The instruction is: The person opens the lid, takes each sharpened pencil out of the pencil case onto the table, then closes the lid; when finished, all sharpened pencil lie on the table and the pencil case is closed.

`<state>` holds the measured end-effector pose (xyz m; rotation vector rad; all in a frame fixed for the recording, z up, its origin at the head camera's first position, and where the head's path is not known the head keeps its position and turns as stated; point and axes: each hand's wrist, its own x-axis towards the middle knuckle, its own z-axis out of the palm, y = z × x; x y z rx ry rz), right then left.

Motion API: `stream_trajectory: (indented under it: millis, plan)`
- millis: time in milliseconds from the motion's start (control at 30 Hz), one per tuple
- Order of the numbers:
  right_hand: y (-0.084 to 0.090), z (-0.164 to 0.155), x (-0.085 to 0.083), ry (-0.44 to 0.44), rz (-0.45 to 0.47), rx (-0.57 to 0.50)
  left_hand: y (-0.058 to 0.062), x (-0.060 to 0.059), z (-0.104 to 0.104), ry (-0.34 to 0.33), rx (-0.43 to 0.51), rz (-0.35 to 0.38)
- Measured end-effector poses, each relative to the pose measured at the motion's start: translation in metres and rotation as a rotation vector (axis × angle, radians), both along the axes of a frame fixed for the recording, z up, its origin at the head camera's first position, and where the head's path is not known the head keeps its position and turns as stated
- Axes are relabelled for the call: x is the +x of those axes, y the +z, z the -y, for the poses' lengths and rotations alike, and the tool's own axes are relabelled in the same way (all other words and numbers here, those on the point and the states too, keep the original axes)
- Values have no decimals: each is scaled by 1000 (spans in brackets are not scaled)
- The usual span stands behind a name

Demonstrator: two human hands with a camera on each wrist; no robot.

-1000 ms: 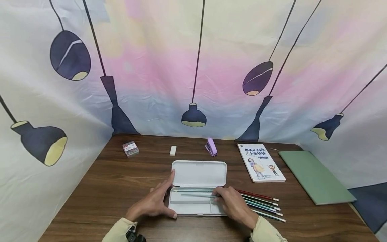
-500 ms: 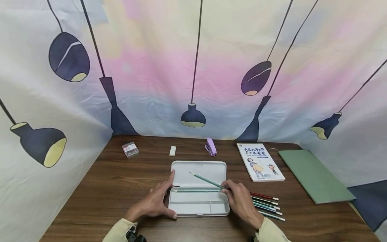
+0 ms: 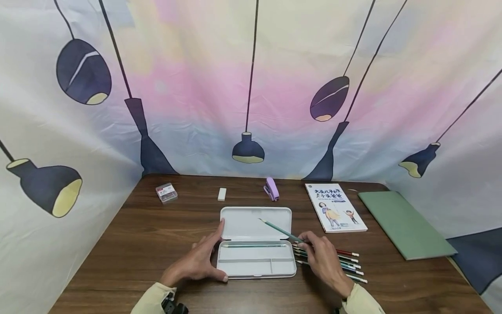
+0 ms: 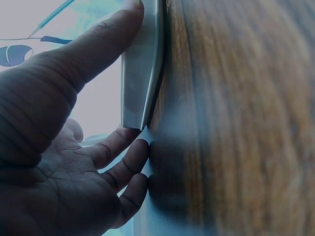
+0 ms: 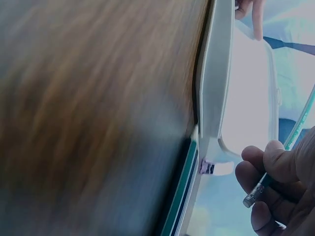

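Note:
A white pencil case (image 3: 256, 268) lies with its lid (image 3: 256, 222) folded back on the wooden table. One green pencil (image 3: 255, 246) rests in its long rear compartment. My left hand (image 3: 200, 261) is spread against the case's left end, thumb at the front corner and index finger by the lid. In the left wrist view the thumb touches the case wall (image 4: 140, 83). Between thumb and fingers my right hand (image 3: 323, 261) pinches another green pencil (image 3: 280, 230) near its eraser end, tilted up over the case. Several pencils (image 3: 351, 265) lie partly beneath that hand.
Along the back stand a small clear box (image 3: 166, 193), a white eraser (image 3: 222, 194) and a purple stapler (image 3: 271, 189). A picture book (image 3: 335, 208) and a green folder (image 3: 405, 225) lie on the right. Behind the table (image 3: 129, 253) hangs a printed cloth.
The right hand has lifted the pinched pencil from low over the case, tilted its tip upward and shifted right toward the loose pencils. My left hand stays at the case.

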<state>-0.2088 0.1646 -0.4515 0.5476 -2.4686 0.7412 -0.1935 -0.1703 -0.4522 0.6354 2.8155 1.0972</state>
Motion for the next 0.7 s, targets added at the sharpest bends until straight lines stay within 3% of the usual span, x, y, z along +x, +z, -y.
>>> stream_trajectory:
  millis: [233, 433, 700]
  plan:
    - [5, -26, 7, -59, 12, 30, 0, 0, 0, 1, -9, 1]
    - [15, -57, 16, -156, 207, 108, 1, 0, 0, 5, -12, 6]
    - [19, -83, 28, -250, 382, 223, 0, 0, 1, 3, -14, 3]
